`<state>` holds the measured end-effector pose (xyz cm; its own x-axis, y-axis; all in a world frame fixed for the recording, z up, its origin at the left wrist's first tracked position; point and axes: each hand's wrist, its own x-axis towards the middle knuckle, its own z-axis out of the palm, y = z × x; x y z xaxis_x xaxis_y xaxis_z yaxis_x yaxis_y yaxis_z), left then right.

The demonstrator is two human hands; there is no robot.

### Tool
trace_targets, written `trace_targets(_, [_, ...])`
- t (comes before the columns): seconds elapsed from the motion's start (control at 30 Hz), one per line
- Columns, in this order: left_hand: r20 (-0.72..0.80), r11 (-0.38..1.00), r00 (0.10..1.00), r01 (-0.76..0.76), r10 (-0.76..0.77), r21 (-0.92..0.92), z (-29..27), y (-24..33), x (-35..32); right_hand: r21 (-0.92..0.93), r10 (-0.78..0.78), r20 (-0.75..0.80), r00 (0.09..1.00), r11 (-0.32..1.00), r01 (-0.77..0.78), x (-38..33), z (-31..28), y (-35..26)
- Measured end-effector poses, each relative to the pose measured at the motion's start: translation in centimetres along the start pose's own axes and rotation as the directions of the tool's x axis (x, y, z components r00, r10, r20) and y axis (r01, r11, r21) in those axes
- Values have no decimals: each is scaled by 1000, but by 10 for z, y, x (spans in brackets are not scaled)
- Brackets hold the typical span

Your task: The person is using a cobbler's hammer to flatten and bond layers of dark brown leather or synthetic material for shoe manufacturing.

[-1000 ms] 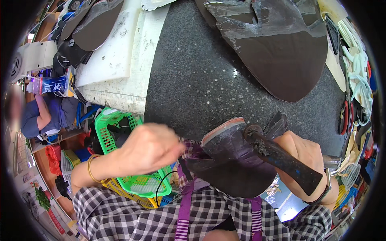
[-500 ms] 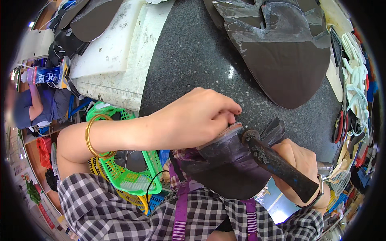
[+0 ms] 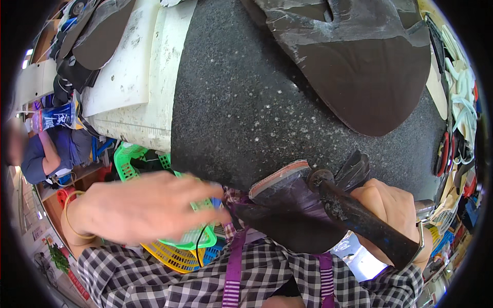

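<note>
My left hand (image 3: 149, 208) is blurred by motion over the baskets at the lower left. Its fingers look stretched out and apart, with nothing visible in them. My right hand (image 3: 385, 205) is closed on a black hammer (image 3: 367, 220), partly hidden behind it. The hammer's round face (image 3: 321, 178) is beside a dark brown leather shoe-upper piece (image 3: 298, 228). That piece hangs over the table's near edge, its folded rim reddish along the top. A dark flap (image 3: 354, 172) sticks up beyond the hammer. Whether my right fingers also touch the leather cannot be seen.
More dark brown upper pieces (image 3: 375, 87) lie on the grey stone tabletop (image 3: 231, 102). At left is a white board (image 3: 123, 77) with dark pieces. Green (image 3: 126, 161) and yellow baskets (image 3: 177, 259) stand below. Red-handled scissors (image 3: 444, 154) lie at right. Another person (image 3: 56, 149) sits far left.
My left hand has let go of the leather's upper rim and swung left, its fingers opening out. The reddish rim now shows fully. My right hand keeps the hammer in nearly the same place.
</note>
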<state>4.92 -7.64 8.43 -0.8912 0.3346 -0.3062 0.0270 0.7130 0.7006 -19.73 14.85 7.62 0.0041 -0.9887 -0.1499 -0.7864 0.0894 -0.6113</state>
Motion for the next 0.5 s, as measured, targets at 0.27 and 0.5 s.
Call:
trace_targets(0.27, [-250, 965, 945, 240, -209, 100, -6, -1, 27, -5, -66, 3, 998, 998, 66, 10, 17, -6])
trace_targets(0.5, [-235, 857, 901, 226, -364, -463, 2, -7, 92, -47, -39, -34, 999, 998, 38, 3, 10, -10])
